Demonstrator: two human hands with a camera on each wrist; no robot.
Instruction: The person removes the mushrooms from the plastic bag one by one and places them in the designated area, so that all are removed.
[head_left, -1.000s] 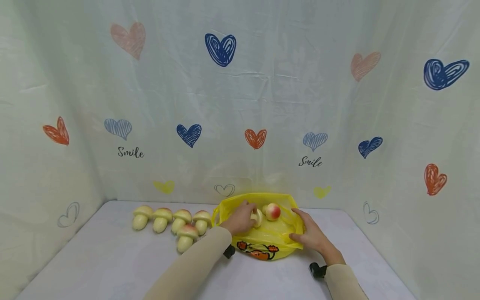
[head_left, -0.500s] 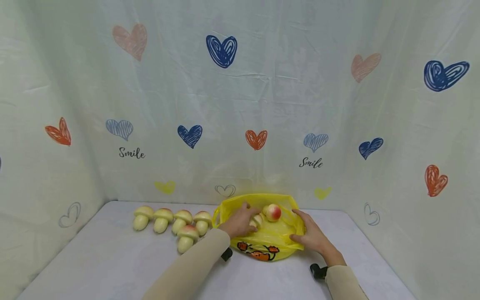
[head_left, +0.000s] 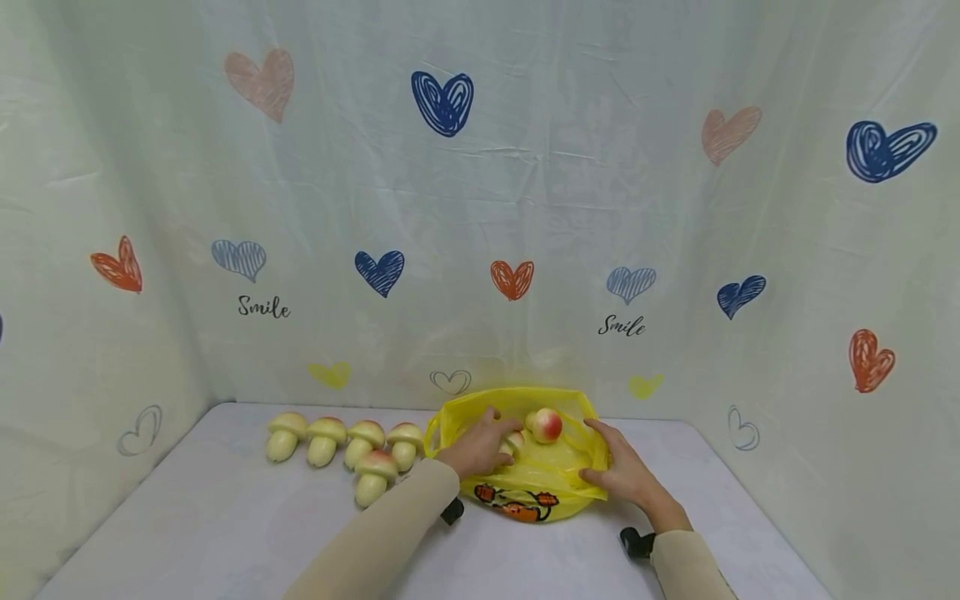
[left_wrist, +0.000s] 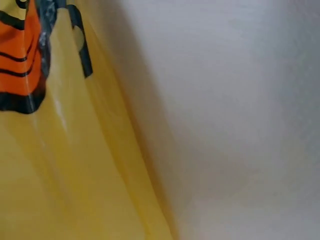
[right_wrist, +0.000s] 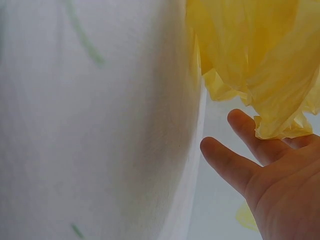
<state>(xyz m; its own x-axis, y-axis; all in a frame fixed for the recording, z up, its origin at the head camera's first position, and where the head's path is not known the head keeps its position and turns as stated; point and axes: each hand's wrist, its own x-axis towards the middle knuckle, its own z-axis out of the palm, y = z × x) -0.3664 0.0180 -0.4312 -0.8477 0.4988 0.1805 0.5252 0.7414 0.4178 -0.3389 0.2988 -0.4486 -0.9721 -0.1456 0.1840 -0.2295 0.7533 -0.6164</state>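
A yellow plastic bag (head_left: 558, 479) with an orange cartoon print lies with its mouth spread. My left hand (head_left: 476, 443) reaches inside, thumb and fingers apart around a toy mushroom (head_left: 512, 442) that it partly hides. Beside that one is another mushroom (head_left: 547, 425), its red-tinged cap showing. At the bag's right rim my right hand (head_left: 624, 468) stretches its fingers and thumb against the plastic. In the right wrist view, the bag's edge (right_wrist: 282, 117) drapes over some of its straight fingers (right_wrist: 227, 162). The left wrist view shows only the bag's printed side (left_wrist: 65, 150) and the table.
Left of the bag, several toy mushrooms stand on the white table (head_left: 187, 517), one mushroom (head_left: 372, 477) in front of the row. A bag handle (head_left: 431, 435) loops toward the nearest of them. A white curtain (head_left: 480, 192) printed with hearts encloses the back and sides.
The left hand's thumb and fingers have spread apart, and the mushroom between them sits slightly lower in the bag. The right hand has stayed at the rim.
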